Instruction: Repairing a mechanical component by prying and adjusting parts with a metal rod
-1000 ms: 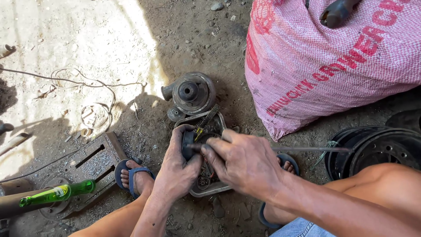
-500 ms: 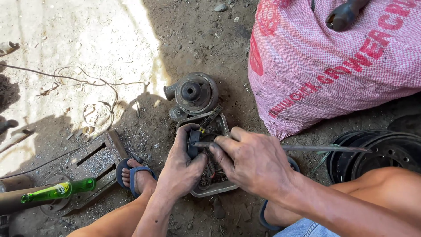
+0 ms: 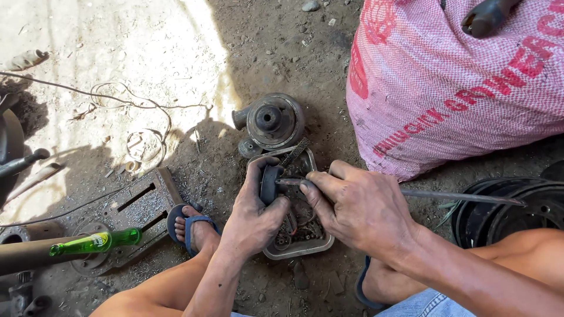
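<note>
My left hand (image 3: 255,214) grips a small dark round part (image 3: 270,183) upright over a shallow metal tray (image 3: 296,251) on the dirt floor. My right hand (image 3: 358,208) holds a thin metal rod (image 3: 458,195) like a pick; its tip touches the round part. The tray holds small greasy pieces and a flat file-like strip (image 3: 294,152) at its far edge. Just beyond the tray lies a rusty round pump housing (image 3: 271,121) with a short spout.
A big pink woven sack (image 3: 458,82) fills the upper right. Black wheel rims (image 3: 511,205) lie at the right. A slotted steel plate (image 3: 138,202), a green glass bottle (image 3: 97,240), a pipe and loose wire (image 3: 135,111) are at the left. My sandalled foot (image 3: 191,226) rests by the plate.
The view has shifted slightly. My right hand has moved a little to the right and now points the rod tip at the round part; my left hand keeps its grip.
</note>
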